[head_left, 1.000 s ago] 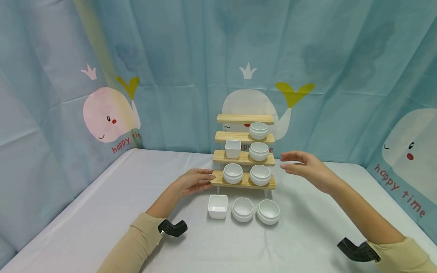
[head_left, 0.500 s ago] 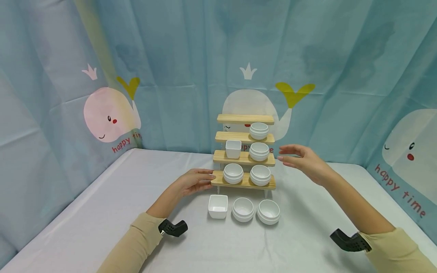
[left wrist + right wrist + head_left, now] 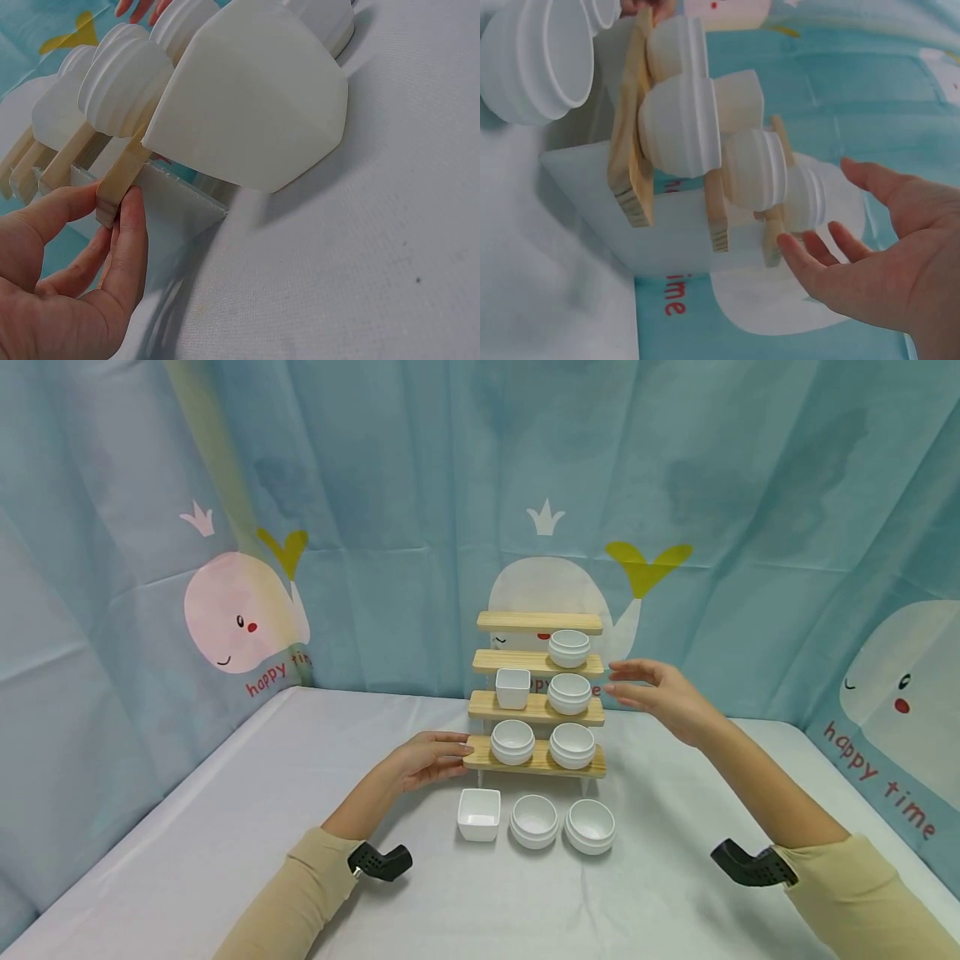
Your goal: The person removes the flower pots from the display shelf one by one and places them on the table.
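A tiered stand with wooden shelves stands before me. My left hand [image 3: 425, 762] pinches the left end of the lowest shelf [image 3: 541, 767], thumb above and fingers below in the left wrist view. My right hand [image 3: 663, 697] hovers by the stand's right side, thumb and fingers apart, holding nothing. Closest to it are the round white bowl [image 3: 568, 648] on the third shelf up and another round bowl [image 3: 569, 694] one tier lower. A square white bowl [image 3: 513, 688] shares that second tier. Two round bowls, left [image 3: 513, 742] and right [image 3: 572, 747], sit on the lowest shelf.
On the white tablecloth [image 3: 420, 910] before the stand, a square bowl [image 3: 478, 815], a round bowl [image 3: 534, 822] and another round bowl [image 3: 590, 827] form a row. The top shelf [image 3: 540, 622] is bare. A blue whale-print curtain [image 3: 405, 610] hangs behind.
My right hand has risen and shifted slightly left, closer to the stand's upper shelves. The left hand, stand and bowls have stayed put.
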`<state>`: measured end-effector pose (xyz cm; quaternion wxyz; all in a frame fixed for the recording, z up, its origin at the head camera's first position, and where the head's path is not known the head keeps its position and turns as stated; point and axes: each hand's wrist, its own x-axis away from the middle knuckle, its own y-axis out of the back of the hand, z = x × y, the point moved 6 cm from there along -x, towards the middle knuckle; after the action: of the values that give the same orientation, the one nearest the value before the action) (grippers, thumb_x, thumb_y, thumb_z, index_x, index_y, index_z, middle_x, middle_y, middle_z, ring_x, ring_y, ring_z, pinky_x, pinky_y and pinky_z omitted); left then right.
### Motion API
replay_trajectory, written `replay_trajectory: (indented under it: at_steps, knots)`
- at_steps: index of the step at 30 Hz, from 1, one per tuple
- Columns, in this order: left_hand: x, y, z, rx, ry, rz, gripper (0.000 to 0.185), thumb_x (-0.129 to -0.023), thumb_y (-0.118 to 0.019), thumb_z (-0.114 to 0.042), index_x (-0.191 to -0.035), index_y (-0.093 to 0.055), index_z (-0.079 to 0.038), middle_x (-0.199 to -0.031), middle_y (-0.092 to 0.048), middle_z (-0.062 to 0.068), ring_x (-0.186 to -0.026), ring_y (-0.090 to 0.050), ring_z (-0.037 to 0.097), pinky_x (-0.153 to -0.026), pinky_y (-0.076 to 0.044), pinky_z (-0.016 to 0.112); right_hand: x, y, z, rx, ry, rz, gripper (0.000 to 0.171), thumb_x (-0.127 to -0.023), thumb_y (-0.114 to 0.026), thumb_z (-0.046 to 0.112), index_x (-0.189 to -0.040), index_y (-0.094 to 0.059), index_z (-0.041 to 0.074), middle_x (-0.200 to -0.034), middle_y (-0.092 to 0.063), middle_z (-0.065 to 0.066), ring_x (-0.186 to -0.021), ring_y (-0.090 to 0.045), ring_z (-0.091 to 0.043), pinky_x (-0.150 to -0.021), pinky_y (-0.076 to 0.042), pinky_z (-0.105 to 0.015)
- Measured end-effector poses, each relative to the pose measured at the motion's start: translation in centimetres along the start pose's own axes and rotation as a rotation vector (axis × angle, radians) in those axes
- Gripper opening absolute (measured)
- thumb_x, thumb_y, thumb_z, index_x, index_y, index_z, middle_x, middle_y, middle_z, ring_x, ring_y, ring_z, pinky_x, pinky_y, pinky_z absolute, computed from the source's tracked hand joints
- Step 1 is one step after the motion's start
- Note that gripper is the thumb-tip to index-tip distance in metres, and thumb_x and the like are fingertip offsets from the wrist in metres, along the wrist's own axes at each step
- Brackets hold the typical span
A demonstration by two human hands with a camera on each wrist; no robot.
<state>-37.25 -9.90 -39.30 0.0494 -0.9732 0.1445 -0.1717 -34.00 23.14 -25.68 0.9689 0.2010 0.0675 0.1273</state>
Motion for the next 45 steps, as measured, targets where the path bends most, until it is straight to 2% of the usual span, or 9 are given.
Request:
replay_trajectory:
  at_steps: [6, 20, 30, 35, 45]
  knots:
    - [0.1, 0.0, -0.1, 0.000, -0.002, 0.004, 0.052, -0.104, -0.063, 0.001, -0.152, -0.046, 0.009, -0.115, -0.066, 0.013, -0.086, -0.073, 0.013, -0.080, -0.065, 0.022, -0.9, 0.1, 0.7, -0.014, -0.024, -0.023, 0.067, -0.107, -0.063, 0.017, -0.161, -0.030, -0.007, -0.162, -0.033, -0.028, -0.148, -0.042, -0.041, -0.122, -0.042, -0.040]
    - [-0.1, 0.1, 0.0, 0.008, 0.004, -0.001, 0.052, -0.103, -0.063, 0.002, -0.151, -0.046, 0.010, -0.114, -0.067, 0.013, -0.085, -0.073, 0.013, -0.079, -0.065, 0.022, -3.1, 0.2, 1.4, -0.030, -0.048, -0.049, 0.067, -0.108, -0.061, 0.015, -0.162, -0.027, -0.007, -0.162, -0.035, -0.029, -0.147, -0.044, -0.042, -0.125, -0.038, -0.046]
    - [0.6, -0.1, -0.3, 0.017, -0.025, 0.045, 0.052, -0.099, -0.069, 0.001, -0.146, -0.050, 0.011, -0.113, -0.069, 0.014, -0.088, -0.074, 0.014, -0.082, -0.065, 0.022, -4.1, 0.0, 1.7, -0.048, -0.050, -0.045, 0.070, -0.108, -0.062, 0.017, -0.164, -0.025, -0.005, -0.161, -0.037, -0.029, -0.146, -0.046, -0.041, -0.125, -0.040, -0.045]
    - [0.2, 0.1, -0.1, 0.000, -0.009, 0.013, 0.051, -0.102, -0.065, 0.001, -0.149, -0.048, 0.010, -0.113, -0.068, 0.013, -0.085, -0.074, 0.013, -0.080, -0.065, 0.021, -4.8, 0.0, 1.5, -0.072, -0.054, -0.058, 0.071, -0.107, -0.062, 0.015, -0.164, -0.024, -0.005, -0.162, -0.035, -0.029, -0.146, -0.045, -0.043, -0.125, -0.039, -0.046]
    - [-0.1, 0.2, 0.0, 0.001, -0.003, 0.000, 0.051, -0.103, -0.064, 0.001, -0.150, -0.048, 0.009, -0.114, -0.067, 0.013, -0.084, -0.073, 0.013, -0.078, -0.065, 0.022, -5.7, 0.0, 1.2, -0.083, -0.064, -0.085, 0.072, -0.107, -0.063, 0.015, -0.164, -0.023, -0.006, -0.164, -0.031, -0.030, -0.147, -0.044, -0.044, -0.126, -0.039, -0.046]
